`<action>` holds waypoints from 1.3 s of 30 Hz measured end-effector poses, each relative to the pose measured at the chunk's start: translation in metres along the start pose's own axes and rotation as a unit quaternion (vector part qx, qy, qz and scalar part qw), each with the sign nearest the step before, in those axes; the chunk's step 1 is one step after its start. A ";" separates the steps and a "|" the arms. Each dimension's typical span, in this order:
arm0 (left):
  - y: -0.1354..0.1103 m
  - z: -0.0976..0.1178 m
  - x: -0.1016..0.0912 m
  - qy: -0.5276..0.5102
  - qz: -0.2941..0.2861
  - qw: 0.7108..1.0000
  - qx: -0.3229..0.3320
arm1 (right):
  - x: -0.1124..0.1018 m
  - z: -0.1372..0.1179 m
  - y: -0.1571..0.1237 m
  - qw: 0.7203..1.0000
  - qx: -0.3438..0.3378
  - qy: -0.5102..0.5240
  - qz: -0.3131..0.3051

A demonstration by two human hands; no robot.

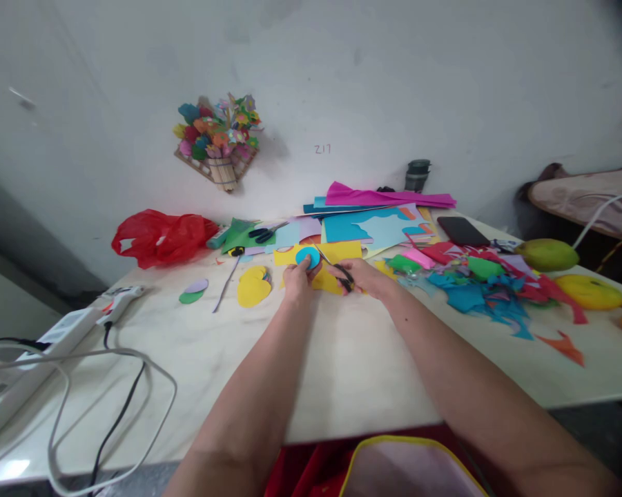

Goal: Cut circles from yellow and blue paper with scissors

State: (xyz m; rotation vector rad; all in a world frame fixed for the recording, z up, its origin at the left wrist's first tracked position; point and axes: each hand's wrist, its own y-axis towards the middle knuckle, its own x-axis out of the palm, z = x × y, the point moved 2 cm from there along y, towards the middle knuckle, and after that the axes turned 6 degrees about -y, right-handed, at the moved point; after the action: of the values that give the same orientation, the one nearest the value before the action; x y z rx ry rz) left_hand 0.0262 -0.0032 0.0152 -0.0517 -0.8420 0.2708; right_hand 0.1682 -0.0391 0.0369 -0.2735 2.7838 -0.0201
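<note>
My left hand (299, 277) pinches a round blue paper disc (307, 257) together with the yellow paper (327, 280) under it, thumb on top. In my right hand (365, 275) is a pair of scissors (344, 276) with black handles, its blades pointing left toward the edge of the disc. A yellow sheet with cut-out edges (346, 250) lies just behind both hands. To the left of my left hand rests a small pile of yellow paper circles (253, 287). Further left, a lilac circle (197, 285) overlaps a green circle (191, 297).
Colored paper scraps (476, 293) and mangoes (590, 291) lie on the right, with a dark phone (462, 231) behind. Paper sheets (342, 228), other scissors (261, 234), a tape measure (235, 252) and a red plastic bag (163, 238) line the back. Cables (119, 352) and a power strip (56, 352) occupy the left.
</note>
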 end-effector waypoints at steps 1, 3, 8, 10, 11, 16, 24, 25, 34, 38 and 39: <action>0.000 0.000 0.000 0.001 0.002 1.000 0.000 | 0.000 0.000 0.000 1.000 -0.001 0.000 0.001; -0.001 -0.001 0.001 0.005 0.008 1.000 0.000 | 0.002 -0.001 -0.001 1.000 -0.002 -0.001 0.003; -0.001 -0.002 0.001 0.012 0.010 1.000 0.009 | 0.003 -0.002 -0.002 1.000 -0.007 -0.012 0.011; -0.001 -0.002 0.001 0.011 0.007 1.000 0.009 | 0.003 -0.001 -0.002 1.000 -0.008 -0.016 0.013; -0.001 -0.003 0.001 0.010 0.005 1.000 0.008 | 0.003 -0.001 -0.001 1.000 -0.007 -0.017 0.013; -0.001 -0.003 0.001 0.004 0.008 1.000 0.005 | 0.003 0.001 0.000 1.000 -0.002 -0.021 0.010; 0.000 -0.004 0.001 -0.010 0.002 1.000 0.009 | 0.005 -0.002 0.000 0.999 -0.005 -0.035 0.020; 0.000 -0.004 0.001 -0.010 0.003 1.000 0.010 | 0.005 -0.003 -0.001 0.999 -0.003 -0.035 0.021; 0.006 -0.007 -0.002 0.001 0.004 1.000 0.014 | 0.006 -0.003 0.001 0.999 0.000 -0.022 0.024; 0.006 -0.007 -0.002 -0.001 0.006 1.000 0.017 | 0.006 -0.003 0.001 1.000 -0.002 -0.017 0.026; 0.005 -0.007 -0.002 -0.002 0.007 1.000 0.018 | 0.006 -0.003 0.001 1.000 -0.001 -0.017 0.026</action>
State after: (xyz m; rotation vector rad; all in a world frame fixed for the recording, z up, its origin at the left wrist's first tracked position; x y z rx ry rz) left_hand 0.0288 0.0019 0.0088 -0.0231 -0.8400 0.2988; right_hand 0.1614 -0.0391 0.0374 -0.2011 2.7571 0.0007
